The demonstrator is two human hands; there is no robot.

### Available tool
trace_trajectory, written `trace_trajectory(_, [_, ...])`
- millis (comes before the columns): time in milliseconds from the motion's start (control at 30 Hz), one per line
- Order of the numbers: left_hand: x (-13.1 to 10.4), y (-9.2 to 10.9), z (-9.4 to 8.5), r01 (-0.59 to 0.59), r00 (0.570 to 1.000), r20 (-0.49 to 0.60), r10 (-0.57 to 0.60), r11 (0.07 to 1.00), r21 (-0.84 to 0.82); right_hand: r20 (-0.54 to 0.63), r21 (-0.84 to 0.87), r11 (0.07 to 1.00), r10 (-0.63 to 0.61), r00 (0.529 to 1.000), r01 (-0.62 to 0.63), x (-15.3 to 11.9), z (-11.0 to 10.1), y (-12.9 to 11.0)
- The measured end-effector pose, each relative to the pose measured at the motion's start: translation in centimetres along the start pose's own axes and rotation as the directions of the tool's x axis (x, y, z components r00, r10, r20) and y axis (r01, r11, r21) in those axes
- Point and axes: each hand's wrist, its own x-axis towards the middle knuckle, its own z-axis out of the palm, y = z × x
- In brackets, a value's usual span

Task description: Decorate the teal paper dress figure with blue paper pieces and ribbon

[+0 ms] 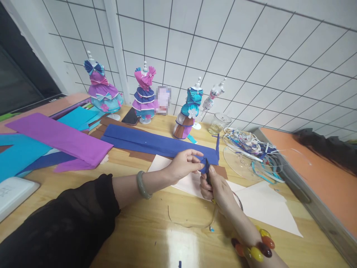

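My left hand (187, 163), a jade-coloured bangle on its wrist, pinches a small dark blue paper piece (204, 167) between thumb and fingers. My right hand (216, 186) is closed around a pair of dark scissors (207, 172); the blades reach up to the blue piece, and most of the handle is hidden in the fist. Just behind both hands lies a long folded strip of dark blue crepe paper (150, 143). Under them is white paper (267, 204) on the wooden table (139, 238). A thin cord (189, 225) lies below my right hand.
Dressed miniature mannequins (103, 89) stand along the tiled wall. Purple crepe paper (64, 139) and turquoise sheets (22, 152) lie left, near a white device (16, 193). A phone (131, 116) lies behind. At right are a glass (220, 123), tangled ribbons (251, 143) and a raised edge (304, 193).
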Motion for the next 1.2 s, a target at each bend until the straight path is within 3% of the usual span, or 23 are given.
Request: trace_trajectory(1200, [0.23, 0.59, -0.40, -0.004, 0.997, 0.075, 0.002, 1.000, 0.030, 0.034, 0.020, 1.000, 0.009, 0.999, -0.010, -0.09, -0.07, -0.16])
